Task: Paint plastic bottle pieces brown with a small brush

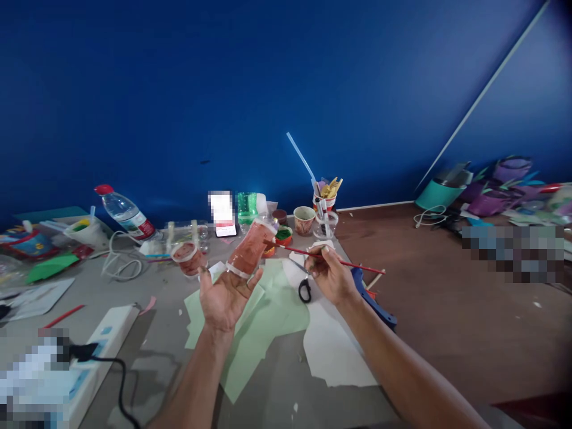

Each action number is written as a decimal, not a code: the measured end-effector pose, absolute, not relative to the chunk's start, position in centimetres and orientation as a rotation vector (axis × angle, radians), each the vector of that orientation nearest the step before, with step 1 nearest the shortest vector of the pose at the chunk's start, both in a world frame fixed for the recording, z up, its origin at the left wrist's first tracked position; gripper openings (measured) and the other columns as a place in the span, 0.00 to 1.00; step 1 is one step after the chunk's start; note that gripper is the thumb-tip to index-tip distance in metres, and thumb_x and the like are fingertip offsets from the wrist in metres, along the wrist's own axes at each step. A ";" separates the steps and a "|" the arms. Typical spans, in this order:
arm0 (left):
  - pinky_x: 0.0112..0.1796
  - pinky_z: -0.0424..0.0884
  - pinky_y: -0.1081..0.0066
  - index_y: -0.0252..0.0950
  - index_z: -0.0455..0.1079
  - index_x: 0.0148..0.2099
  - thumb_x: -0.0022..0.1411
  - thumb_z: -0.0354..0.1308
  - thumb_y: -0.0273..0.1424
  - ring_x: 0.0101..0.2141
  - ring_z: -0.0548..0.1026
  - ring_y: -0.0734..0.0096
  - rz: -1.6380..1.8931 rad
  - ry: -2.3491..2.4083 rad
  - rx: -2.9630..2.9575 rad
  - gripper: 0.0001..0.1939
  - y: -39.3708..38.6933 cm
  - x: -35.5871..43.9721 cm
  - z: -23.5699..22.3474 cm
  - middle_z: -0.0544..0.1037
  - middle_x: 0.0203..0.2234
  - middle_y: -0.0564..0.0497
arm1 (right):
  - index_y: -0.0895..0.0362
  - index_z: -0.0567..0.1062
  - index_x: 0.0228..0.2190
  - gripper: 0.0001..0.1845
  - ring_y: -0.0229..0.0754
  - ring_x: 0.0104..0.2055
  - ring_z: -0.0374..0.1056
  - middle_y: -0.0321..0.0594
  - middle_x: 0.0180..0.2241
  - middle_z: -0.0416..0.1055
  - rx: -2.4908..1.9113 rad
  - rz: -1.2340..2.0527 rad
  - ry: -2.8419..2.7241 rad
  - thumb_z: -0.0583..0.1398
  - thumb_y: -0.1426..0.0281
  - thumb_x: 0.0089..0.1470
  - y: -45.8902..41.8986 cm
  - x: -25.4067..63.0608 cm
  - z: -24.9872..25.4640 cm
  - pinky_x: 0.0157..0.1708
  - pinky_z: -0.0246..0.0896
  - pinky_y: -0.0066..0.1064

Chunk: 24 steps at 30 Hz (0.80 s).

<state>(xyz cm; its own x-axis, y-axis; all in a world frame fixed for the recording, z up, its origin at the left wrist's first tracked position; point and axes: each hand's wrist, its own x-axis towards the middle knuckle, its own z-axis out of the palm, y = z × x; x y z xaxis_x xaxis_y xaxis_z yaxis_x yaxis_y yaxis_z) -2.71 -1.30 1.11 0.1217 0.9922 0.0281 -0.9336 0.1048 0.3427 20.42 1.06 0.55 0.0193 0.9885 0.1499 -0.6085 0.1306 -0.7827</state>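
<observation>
Left hand palm-up (right hand pinches brush).

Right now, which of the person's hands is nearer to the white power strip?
Left. The left hand, holding the reddish container, is right of the power strip; the right hand, with the red brush, is farther right.

2 bare forearms — each tapering — end in a bare left hand and bare right hand.
</observation>
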 end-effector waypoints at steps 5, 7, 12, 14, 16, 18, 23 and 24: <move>0.51 0.68 0.42 0.27 0.60 0.64 0.63 0.38 0.59 0.50 0.76 0.46 1.419 0.275 0.313 0.44 -1.3 -2.6 1.1 0.76 0.49 0.28 | 0.57 0.77 0.26 0.17 0.34 0.17 0.60 0.38 0.18 0.74 -0.642 1.364 -0.818 0.66 0.55 0.47 1.1 20.0 0.5 0.16 0.50 0.26; 0.53 0.66 0.41 0.28 0.60 0.65 0.63 0.38 0.59 0.49 0.77 0.47 1.425 0.254 0.315 0.44 -1.2 -2.6 1.1 0.76 0.50 0.29 | 0.57 0.77 0.25 0.17 0.34 0.16 0.59 0.37 0.16 0.72 -0.652 1.348 -0.803 0.66 0.55 0.47 1.1 19.9 0.5 0.16 0.49 0.26; 0.56 0.61 0.38 0.29 0.57 0.66 0.63 0.39 0.58 0.52 0.74 0.45 1.424 0.261 0.317 0.43 -1.2 -2.4 1.1 0.74 0.52 0.29 | 0.57 0.77 0.27 0.18 0.34 0.18 0.60 0.38 0.18 0.73 -0.642 1.377 -0.887 0.64 0.53 0.50 0.7 19.7 0.4 0.17 0.51 0.26; 0.55 0.62 0.38 0.27 0.56 0.66 0.63 0.40 0.58 0.51 0.75 0.44 1.437 0.272 0.323 0.44 -1.2 -2.5 1.2 0.74 0.52 0.28 | 0.57 0.77 0.27 0.19 0.34 0.18 0.60 0.39 0.19 0.74 -0.654 1.377 -0.898 0.64 0.53 0.49 0.7 19.6 0.4 0.17 0.51 0.26; 0.55 0.62 0.38 0.25 0.54 0.67 0.63 0.40 0.58 0.51 0.75 0.44 1.458 0.271 0.333 0.45 -1.2 -2.5 1.3 0.74 0.51 0.27 | 0.58 0.77 0.26 0.18 0.33 0.17 0.60 0.39 0.18 0.74 -0.665 1.362 -0.874 0.65 0.54 0.48 0.9 19.7 0.4 0.18 0.50 0.26; 0.55 0.63 0.39 0.25 0.54 0.67 0.63 0.41 0.58 0.51 0.75 0.44 1.472 0.268 0.339 0.45 -1.3 -2.5 1.5 0.74 0.51 0.28 | 0.57 0.77 0.25 0.17 0.34 0.18 0.59 0.39 0.17 0.73 -0.664 1.360 -0.853 0.66 0.55 0.47 0.9 19.9 0.4 0.18 0.50 0.26; 0.55 0.63 0.40 0.27 0.57 0.66 0.62 0.40 0.59 0.50 0.76 0.45 1.445 0.298 0.340 0.45 -1.5 -2.1 1.7 0.75 0.50 0.28 | 0.55 0.78 0.29 0.14 0.36 0.21 0.61 0.39 0.21 0.75 -0.601 1.410 -0.901 0.67 0.56 0.47 0.4 19.8 0.7 0.20 0.53 0.28; 0.55 0.63 0.40 0.27 0.57 0.66 0.62 0.40 0.59 0.50 0.76 0.45 1.437 0.300 0.337 0.45 -1.5 -2.0 1.6 0.75 0.50 0.28 | 0.54 0.79 0.30 0.14 0.36 0.21 0.61 0.39 0.23 0.76 -0.587 1.413 -0.918 0.67 0.57 0.46 0.3 19.7 0.7 0.21 0.54 0.29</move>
